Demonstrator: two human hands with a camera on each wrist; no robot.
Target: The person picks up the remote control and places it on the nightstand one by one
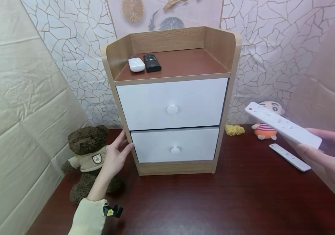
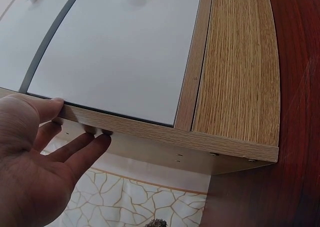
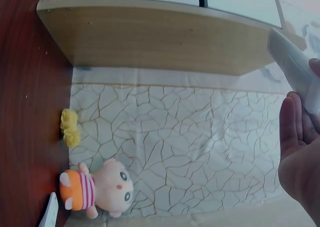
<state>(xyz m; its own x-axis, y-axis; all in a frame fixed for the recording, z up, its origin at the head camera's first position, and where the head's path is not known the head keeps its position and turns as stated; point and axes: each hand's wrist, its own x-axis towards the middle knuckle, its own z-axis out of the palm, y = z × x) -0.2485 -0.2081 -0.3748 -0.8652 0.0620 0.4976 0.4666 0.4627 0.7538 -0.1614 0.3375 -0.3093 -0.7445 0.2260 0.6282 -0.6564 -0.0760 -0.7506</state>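
Backdrop: pale sheeting with golden crack lines, at the rear.
Counter: dark red-brown and faintly glossy.
Cabinet: wood-toned, upright on the counter, raised sides and back around its red-brown top.
Drawers: two white fronts, one above the other, each with a round white knob.
Bear: dark brown plush in a beige top, left of the cabinet, partly covered by the left forearm.
Doll: striped top, orange shorts, on the counter right of the cabinet.
Left hand: grips the cabinet's left edge, thumb at the front, fingers against the outer side.
Right hand: holds a white remote between thumb and fingers.
Held remote: raised above the counter, tilted, right of the cabinet, hiding part of the doll in the head view.
Counter remote: white, lying near the doll.
Black remote: on the cabinet top, towards its left side.
Small white remote: just beside the black one.
Yellow bundle: on the counter between cabinet and doll.
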